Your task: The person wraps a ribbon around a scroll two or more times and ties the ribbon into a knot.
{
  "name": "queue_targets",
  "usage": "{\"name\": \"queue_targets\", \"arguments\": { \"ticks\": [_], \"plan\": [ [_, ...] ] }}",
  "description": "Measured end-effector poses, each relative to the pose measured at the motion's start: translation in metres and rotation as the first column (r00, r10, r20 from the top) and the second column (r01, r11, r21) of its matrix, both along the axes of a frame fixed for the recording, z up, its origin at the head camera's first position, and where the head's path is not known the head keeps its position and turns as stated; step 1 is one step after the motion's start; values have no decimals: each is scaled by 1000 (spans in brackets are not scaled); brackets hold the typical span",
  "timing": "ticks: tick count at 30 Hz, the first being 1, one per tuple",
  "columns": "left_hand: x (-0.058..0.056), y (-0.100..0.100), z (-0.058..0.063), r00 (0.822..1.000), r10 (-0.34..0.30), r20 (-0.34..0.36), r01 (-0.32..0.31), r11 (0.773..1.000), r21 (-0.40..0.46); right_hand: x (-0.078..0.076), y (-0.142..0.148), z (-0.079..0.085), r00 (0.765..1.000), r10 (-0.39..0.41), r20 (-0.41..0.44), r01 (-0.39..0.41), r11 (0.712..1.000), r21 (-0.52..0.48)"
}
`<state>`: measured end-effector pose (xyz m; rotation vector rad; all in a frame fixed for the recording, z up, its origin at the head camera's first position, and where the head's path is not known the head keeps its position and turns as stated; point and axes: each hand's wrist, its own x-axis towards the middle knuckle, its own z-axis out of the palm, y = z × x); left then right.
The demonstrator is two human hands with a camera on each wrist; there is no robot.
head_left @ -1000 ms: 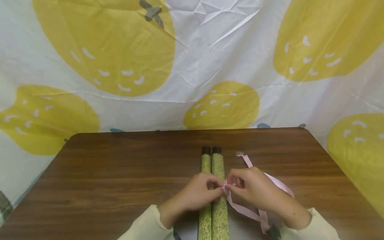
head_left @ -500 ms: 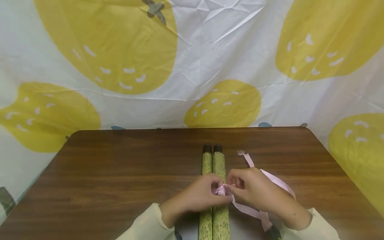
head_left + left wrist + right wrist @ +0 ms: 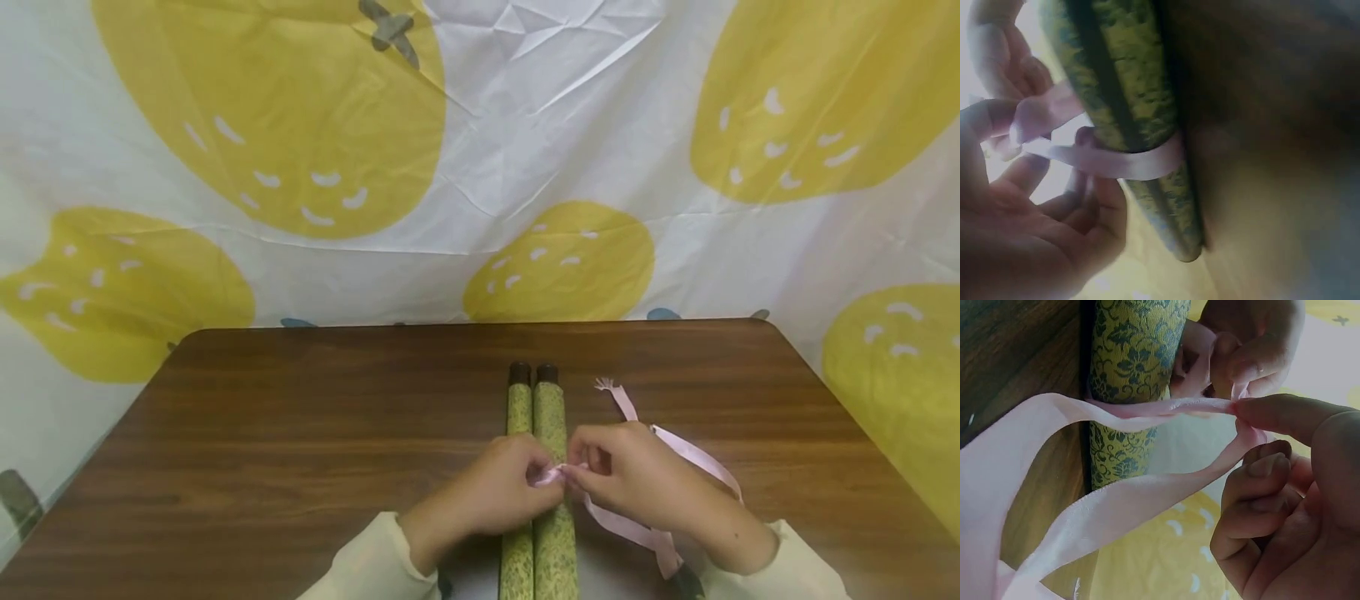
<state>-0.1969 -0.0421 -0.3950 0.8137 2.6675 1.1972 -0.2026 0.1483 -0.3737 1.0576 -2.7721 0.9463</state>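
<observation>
Two scrolls lie side by side, the left scroll and the right scroll, both in yellow-green patterned fabric with dark end knobs. A pink ribbon passes round them, as the left wrist view shows. My left hand is over the scrolls, pinching the ribbon between thumb and fingers. Just right of it, my right hand pinches ribbon too, thumb against index finger. In the right wrist view, long ribbon tails hang from the pinched spot. My fingers hide part of where the strands cross.
A brown wood-grain table bears everything. The ribbon's frayed end lies on it, right of the scrolls. Behind the table hangs a white cloth with yellow fruit prints.
Both hands stay over the scrolls. Half a second ago the ribbon was bunched at my left thumb and fingers; now it is a narrower strand between the two hands. The left thumb has drawn back slightly.
</observation>
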Motion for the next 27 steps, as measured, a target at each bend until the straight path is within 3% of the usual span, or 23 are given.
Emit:
{"name": "queue_targets", "arguments": {
  "ticks": [9, 14, 18, 23, 27],
  "plan": [
    [3, -6, 10, 998, -36, -60, 26, 988, -150, -2, 1, -1, 1000, 28, 5, -28, 1000, 0],
    [4, -8, 12, 990, -27, -138, -7, 970, -244, -1, 1, -5, 1000, 20, -7, -20, 1000, 9],
    [3, -10, 14, 977, -7, -212, -51, 962, -268, -2, 0, -5, 999, -3, -44, 5, 999, 36],
    [2, -12, 15, 988, 28, -153, -65, 968, -244, -1, -1, -7, 1000, 2, -11, -2, 999, 43],
    [0, -15, 17, 986, 49, -160, -87, 966, -244, -1, -1, -7, 1000, 2, -13, -1, 999, 44]
  ]
}}
